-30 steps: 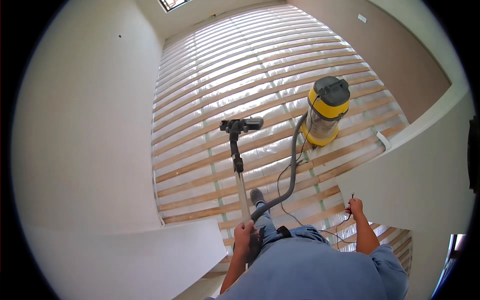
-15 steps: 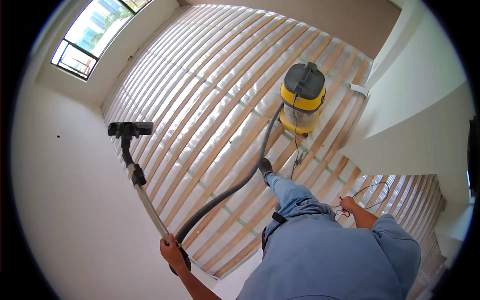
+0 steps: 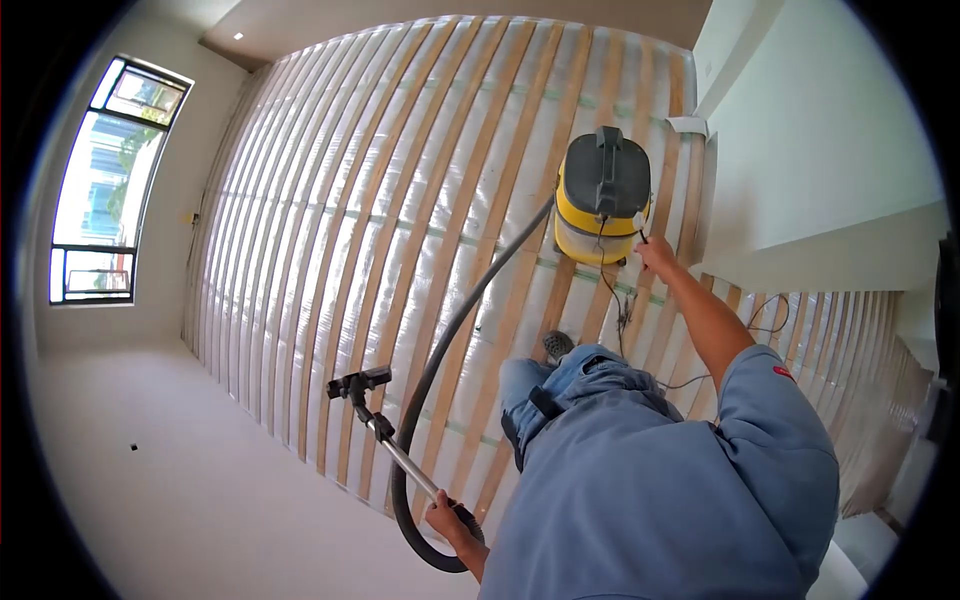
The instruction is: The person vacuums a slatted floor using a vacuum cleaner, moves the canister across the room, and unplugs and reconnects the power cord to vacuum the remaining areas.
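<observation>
One left-hand grip (image 3: 445, 513) wraps the wand (image 3: 411, 465); the right-hand grip (image 3: 656, 255) pinches a small dark piece (image 3: 643, 238) near the vacuum (image 3: 607, 190).

Vacuum cleaner (image 3: 604, 185) on floor battens (image 3: 478, 185), hose (image 3: 455, 325) to its left, wand (image 3: 412, 470) in left hand (image 3: 449, 517), window (image 3: 118, 185) far left, right hand (image 3: 657, 256) near cleaner

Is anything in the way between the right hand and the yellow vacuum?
Only the small thing pinched in the right hand: in this view it sticks out across the edge of the yellow vacuum. Nothing else visible is between them; the grey hose leaves the other side. Whether the thing touches the vacuum, I can't tell.
</observation>
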A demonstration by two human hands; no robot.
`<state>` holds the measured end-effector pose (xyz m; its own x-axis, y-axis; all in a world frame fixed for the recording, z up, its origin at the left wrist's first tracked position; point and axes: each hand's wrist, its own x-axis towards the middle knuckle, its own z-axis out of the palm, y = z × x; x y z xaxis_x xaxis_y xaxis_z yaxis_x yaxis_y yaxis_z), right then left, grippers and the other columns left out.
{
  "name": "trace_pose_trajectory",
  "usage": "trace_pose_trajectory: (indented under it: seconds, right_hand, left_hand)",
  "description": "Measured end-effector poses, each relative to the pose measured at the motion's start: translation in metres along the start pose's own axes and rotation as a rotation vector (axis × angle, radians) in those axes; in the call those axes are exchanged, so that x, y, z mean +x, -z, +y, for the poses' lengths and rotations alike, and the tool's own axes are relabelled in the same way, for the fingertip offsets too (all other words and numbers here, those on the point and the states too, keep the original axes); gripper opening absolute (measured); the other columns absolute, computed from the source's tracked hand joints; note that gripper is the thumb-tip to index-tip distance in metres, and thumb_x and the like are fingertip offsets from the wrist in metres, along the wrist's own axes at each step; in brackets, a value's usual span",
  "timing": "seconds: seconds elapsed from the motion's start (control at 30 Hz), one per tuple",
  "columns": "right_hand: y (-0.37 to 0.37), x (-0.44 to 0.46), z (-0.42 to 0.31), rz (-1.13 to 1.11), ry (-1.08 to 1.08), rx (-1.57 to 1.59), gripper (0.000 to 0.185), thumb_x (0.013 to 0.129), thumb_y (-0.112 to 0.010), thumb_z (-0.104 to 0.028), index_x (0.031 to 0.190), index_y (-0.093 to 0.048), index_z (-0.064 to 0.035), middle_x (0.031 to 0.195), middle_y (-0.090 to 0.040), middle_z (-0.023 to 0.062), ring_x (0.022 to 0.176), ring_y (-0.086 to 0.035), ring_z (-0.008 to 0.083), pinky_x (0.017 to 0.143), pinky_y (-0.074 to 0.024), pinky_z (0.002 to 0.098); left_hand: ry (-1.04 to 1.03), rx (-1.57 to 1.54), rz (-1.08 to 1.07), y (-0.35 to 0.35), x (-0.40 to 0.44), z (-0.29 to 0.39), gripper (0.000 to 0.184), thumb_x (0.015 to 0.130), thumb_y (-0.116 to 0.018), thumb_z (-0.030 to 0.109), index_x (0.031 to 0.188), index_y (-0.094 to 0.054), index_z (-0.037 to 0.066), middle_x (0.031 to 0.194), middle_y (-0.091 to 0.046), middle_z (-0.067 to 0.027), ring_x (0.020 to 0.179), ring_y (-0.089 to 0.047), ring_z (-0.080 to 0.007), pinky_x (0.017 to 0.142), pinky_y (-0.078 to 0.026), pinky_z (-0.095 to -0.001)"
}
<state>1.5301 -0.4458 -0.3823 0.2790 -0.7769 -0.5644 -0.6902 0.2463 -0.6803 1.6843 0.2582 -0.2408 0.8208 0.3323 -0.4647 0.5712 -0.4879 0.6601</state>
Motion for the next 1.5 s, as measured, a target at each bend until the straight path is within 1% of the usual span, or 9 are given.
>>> trace_pose_trajectory:
  seconds: [0.2,0.37,0.6,0.8,0.97,1.07,1.2,1.33,1.5]
  right_hand:
    - [-0.031,0.065,-0.083,0.132,-0.009,-0.09,0.029,0.098,-0.053,-0.026,0.091,-0.063,0.0012,0.064,-0.065,0.0092,0.053,-0.064,0.0209,0.055,-0.052,0.0348]
    - [-0.059,0.111,-0.077,0.455,-0.128,-0.269,0.039,0.1,-0.046,-0.033,0.099,-0.066,0.0007,0.084,-0.07,0.0177,0.081,-0.068,0.034,0.075,-0.0528,0.046]
    - [-0.071,0.165,-0.126,0.57,-0.16,-0.299,0.043,0.095,-0.052,-0.039,0.112,-0.065,-0.0017,0.11,-0.067,0.0234,0.105,-0.061,0.0438,0.09,-0.0476,0.0514]
    - [-0.071,0.224,-0.146,0.527,-0.337,-0.137,0.076,0.081,-0.071,-0.039,0.139,-0.046,0.0037,0.133,-0.055,0.026,0.117,-0.058,0.0419,0.099,-0.0466,0.047]
    - [-0.041,0.261,-0.152,0.386,-0.498,-0.003,0.067,0.076,-0.08,-0.029,0.122,-0.055,0.0119,0.117,-0.062,0.0277,0.1,-0.066,0.0379,0.078,-0.0536,0.0465]
    - [-0.037,0.287,-0.115,0.324,-0.677,0.246,0.057,0.073,-0.084,-0.02,0.115,-0.058,0.0079,0.07,-0.054,0.0133,0.046,-0.049,0.027,0.047,-0.0343,0.05]
    - [-0.032,0.29,-0.14,0.217,-0.724,0.369,0.038,0.075,-0.082,-0.014,0.102,-0.064,0.0039,0.078,-0.063,0.0152,0.041,-0.049,0.0256,0.033,-0.032,0.0367]
    - [-0.073,0.291,-0.2,0.507,-0.561,0.215,0.05,0.072,-0.084,-0.015,0.11,-0.063,0.0096,0.104,-0.066,0.0208,0.088,-0.064,0.0349,0.069,-0.0483,0.0474]
    - [-0.09,0.358,-0.278,0.25,-0.379,0.069,0.048,0.076,-0.08,-0.017,0.11,-0.062,0.0115,0.105,-0.067,0.0215,0.09,-0.065,0.0352,0.079,-0.0487,0.0442]
  left_hand:
    - [0.217,0.142,-0.295,-0.103,0.056,0.038,0.043,0.088,-0.071,0.033,0.07,-0.061,-0.005,0.066,-0.063,-0.0156,0.056,-0.061,-0.0252,0.053,-0.048,-0.04]
    - [-0.258,0.783,-0.417,-0.164,0.185,-0.009,0.054,0.09,-0.064,0.045,0.075,-0.06,-0.006,0.08,-0.066,-0.0276,0.07,-0.064,-0.0336,0.065,-0.049,-0.0473]
    - [0.448,-0.022,-0.56,-0.198,0.283,0.142,0.036,0.096,-0.06,0.041,0.084,-0.059,0.006,0.069,-0.057,-0.0035,0.058,-0.055,-0.0163,0.055,-0.046,-0.0307]
    - [0.377,-0.081,-0.524,-0.252,0.25,0.326,0.037,0.097,-0.058,0.04,0.086,-0.056,0.005,0.069,-0.058,-0.0072,0.06,-0.058,-0.0209,0.058,-0.051,-0.0339]
    - [0.609,-0.163,-0.455,-0.315,0.292,0.373,0.032,0.098,-0.056,0.037,0.087,-0.051,0.007,0.07,-0.058,-0.0089,0.063,-0.059,-0.0237,0.06,-0.052,-0.0365]
    - [0.656,-0.289,-0.472,-0.348,0.249,0.457,0.028,0.098,-0.054,0.033,0.088,-0.049,0.007,0.07,-0.057,-0.0116,0.061,-0.059,-0.0272,0.06,-0.052,-0.0393]
    - [0.856,-0.292,-0.447,-0.381,0.292,0.439,0.029,0.096,-0.055,0.033,0.092,-0.048,0.005,0.067,-0.055,-0.0146,0.057,-0.058,-0.0307,0.055,-0.052,-0.0435]
    - [0.947,-0.413,-0.39,-0.42,0.305,0.433,0.032,0.093,-0.059,0.033,0.099,-0.047,0.004,0.067,-0.056,-0.015,0.055,-0.059,-0.0317,0.051,-0.053,-0.047]
    - [0.912,-0.453,-0.328,-0.45,0.324,0.483,0.03,0.092,-0.061,0.029,0.097,-0.047,0.002,0.069,-0.058,-0.0165,0.055,-0.059,-0.0325,0.054,-0.053,-0.0455]
